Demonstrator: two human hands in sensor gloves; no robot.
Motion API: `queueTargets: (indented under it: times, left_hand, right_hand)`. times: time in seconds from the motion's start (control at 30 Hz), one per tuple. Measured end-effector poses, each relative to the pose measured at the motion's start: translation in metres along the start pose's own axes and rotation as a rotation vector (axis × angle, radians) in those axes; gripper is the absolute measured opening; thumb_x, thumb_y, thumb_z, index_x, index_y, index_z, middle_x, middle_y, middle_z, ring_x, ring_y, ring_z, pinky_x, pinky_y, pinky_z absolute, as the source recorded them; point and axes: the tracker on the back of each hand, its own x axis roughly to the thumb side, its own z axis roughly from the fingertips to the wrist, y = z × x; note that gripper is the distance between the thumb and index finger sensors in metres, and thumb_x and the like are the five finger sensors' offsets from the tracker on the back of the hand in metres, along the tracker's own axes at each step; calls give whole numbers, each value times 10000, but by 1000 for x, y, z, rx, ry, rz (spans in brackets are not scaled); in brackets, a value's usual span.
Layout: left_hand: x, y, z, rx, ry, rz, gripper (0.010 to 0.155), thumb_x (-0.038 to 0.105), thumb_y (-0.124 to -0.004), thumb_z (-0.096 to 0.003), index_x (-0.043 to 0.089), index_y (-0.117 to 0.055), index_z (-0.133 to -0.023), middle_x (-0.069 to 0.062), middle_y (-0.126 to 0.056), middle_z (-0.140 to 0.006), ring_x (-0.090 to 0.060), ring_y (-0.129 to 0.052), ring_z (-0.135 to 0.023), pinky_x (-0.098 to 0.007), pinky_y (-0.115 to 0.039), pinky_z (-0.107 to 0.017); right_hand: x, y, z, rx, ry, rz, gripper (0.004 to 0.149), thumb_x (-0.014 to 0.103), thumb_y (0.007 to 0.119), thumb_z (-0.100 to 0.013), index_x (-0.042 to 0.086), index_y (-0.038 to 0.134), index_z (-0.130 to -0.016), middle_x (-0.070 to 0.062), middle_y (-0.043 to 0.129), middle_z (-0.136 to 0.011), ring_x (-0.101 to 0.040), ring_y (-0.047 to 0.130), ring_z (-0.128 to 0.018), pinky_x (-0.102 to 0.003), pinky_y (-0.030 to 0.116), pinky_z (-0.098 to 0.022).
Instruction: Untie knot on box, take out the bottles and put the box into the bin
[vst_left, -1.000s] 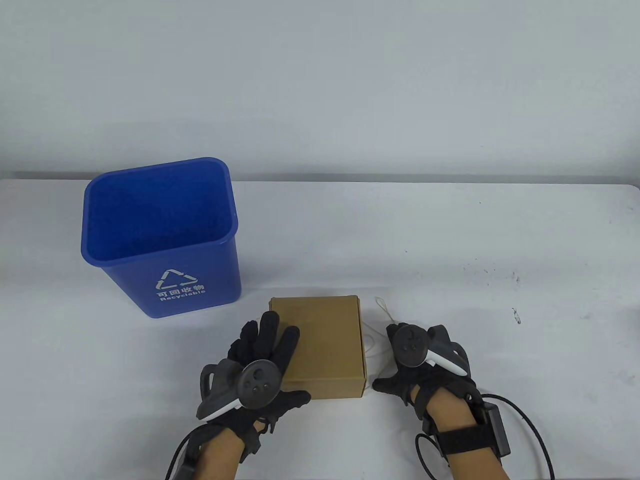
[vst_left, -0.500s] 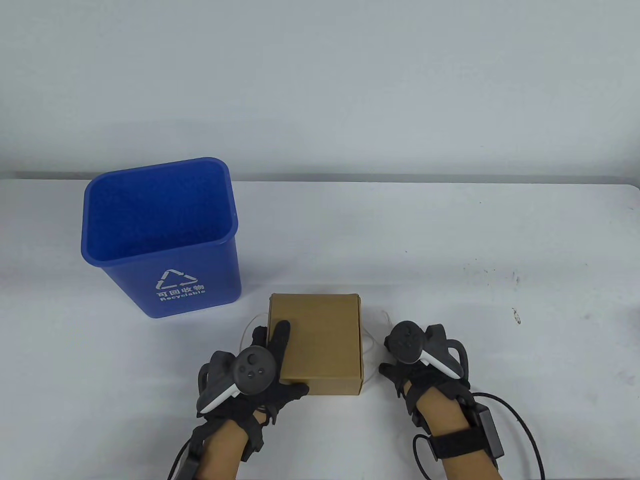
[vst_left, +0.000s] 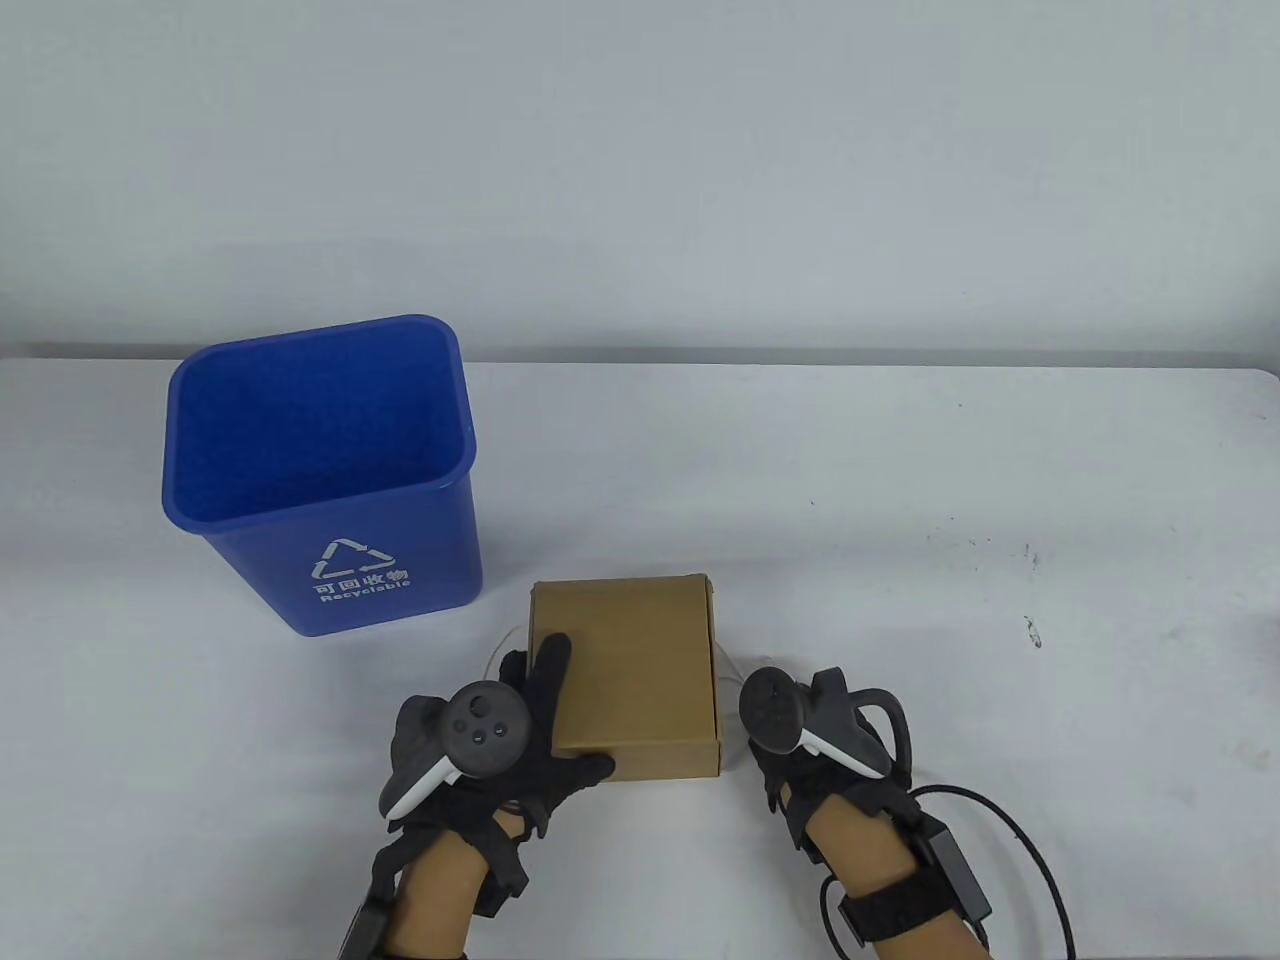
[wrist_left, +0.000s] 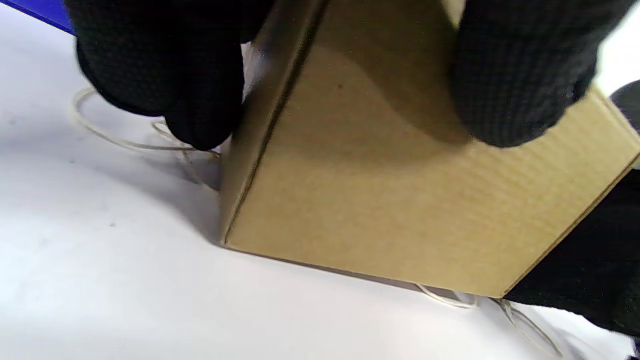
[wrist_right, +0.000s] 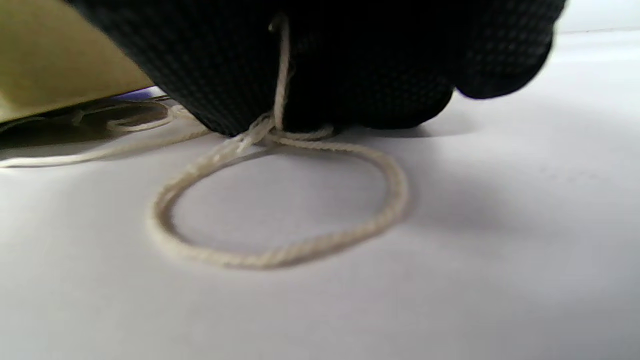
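White table; left hand grips box; right hand pinches string.

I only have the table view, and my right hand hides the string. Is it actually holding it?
Observer: Yes. In the right wrist view the string runs up between the right hand's fingers.
Operator: Any slack below it?
Observer: A loop of it lies flat on the table.
Operator: And the left hand?
Observer: The left hand's fingers reach down the box's left side, beside string lying there. The thumb is at the box's near edge.
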Motion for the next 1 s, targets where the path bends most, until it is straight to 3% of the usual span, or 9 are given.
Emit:
queueTargets:
  times: [0.7, 1.0]
  left_hand:
    - [-9, 6, -4, 12, 44, 42, 1085, 689, -829, -421, 354, -49, -1098, -291, -349, -1124, -494, -891, -832, -599, -752, -608]
    - [-6, 5, -6, 15, 34, 31, 1075, 681, -823, -429, 350, -53, -1102, -301, -345, -1119, -505, -886, -823, -600, -748, -609]
  right_hand:
    - [42, 10, 22, 67, -113, 71, 391, 302, 794, -472, 126, 742, -817, -109, 793, -748, -284, 818, -591, -423, 741, -417]
    - [69, 15, 32, 81, -245, 76, 390, 311, 806, -469, 137, 757, -815, -104, 807, -746, -280, 826, -590, -419, 747, -418]
